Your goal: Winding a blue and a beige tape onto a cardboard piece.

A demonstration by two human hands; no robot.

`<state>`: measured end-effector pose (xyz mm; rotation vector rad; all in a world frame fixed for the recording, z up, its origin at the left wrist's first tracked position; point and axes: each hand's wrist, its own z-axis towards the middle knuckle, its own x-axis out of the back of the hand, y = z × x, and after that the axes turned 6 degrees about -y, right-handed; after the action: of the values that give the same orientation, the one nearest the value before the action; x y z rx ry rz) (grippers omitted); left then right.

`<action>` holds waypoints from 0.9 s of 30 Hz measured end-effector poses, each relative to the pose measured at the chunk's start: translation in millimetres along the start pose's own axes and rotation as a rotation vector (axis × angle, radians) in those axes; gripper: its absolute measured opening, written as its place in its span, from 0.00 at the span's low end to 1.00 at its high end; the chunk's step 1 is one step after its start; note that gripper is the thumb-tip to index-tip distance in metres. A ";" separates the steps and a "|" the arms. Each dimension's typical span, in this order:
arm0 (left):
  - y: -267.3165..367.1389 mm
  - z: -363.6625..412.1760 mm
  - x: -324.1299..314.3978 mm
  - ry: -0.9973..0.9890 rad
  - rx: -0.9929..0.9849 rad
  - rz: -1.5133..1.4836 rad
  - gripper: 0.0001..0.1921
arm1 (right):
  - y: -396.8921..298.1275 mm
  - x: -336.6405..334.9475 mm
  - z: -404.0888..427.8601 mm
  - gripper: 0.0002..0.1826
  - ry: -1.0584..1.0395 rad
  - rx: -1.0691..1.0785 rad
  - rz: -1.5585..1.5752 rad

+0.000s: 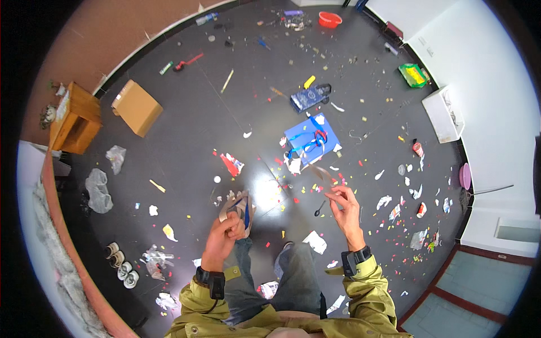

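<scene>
My left hand point(222, 235) is closed around a bundle of beige and blue fabric straps point(244, 207), which hangs over the floor in front of my left leg. Off to the right, my right hand point(347, 214) pinches a thin brownish strip point(322, 173) between thumb and fingertips. The strip is blurred and trails up and left from the fingers. Beyond it a flat blue box point(298, 134) lies on the floor, with blue and red ribbons point(320, 137) tangled on top. Below the right hand's fingertips, a small black spoon point(318, 210) rests on the floor.
Paper scraps and confetti litter the dark floor point(177, 114), with crumpled white paper point(315, 242) by my right foot. A cardboard box point(137, 107), a wooden cabinet point(78, 118) and shoes point(122, 268) stand left. A white box point(441, 114) is at right, a red basin point(329, 19) far back.
</scene>
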<state>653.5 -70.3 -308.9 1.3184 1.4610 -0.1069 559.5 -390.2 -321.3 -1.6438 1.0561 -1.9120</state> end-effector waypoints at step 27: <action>190.5 -133.0 -201.0 -0.657 0.263 0.446 0.21 | -541.0 258.8 -12.5 0.15 0.239 0.682 0.094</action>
<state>663.5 -38.1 -3.6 1.5947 0.5966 -0.4068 580.4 -232.1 257.0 -0.9868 0.4502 -2.1152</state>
